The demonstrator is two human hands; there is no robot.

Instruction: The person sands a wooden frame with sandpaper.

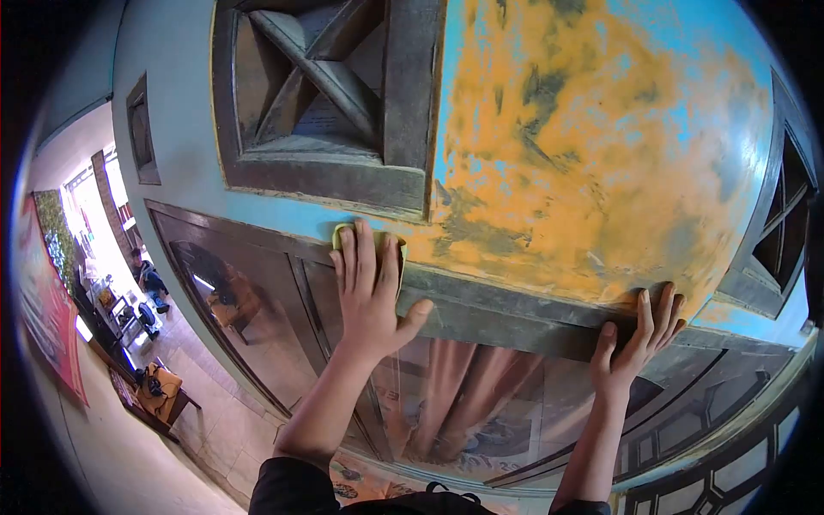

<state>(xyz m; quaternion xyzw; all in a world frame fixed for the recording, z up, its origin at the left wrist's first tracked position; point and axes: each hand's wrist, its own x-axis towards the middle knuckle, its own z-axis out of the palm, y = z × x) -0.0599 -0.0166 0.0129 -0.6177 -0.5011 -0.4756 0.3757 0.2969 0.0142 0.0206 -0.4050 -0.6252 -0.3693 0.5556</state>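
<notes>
Fingers of left hand (371, 287) flat together on sponge (371, 241); right hand (637, 335) spread on frame (515, 313).

Most of the yellow-green sanding pad (371, 233) lies hidden beneath the left hand (371, 292), only its edges showing. The dark wooden lattice vent (330, 86) is cut off by the top edge. A seated person (150, 279) far off is too small to make out.

Head camera, close, facing up wall (601, 129).
</notes>
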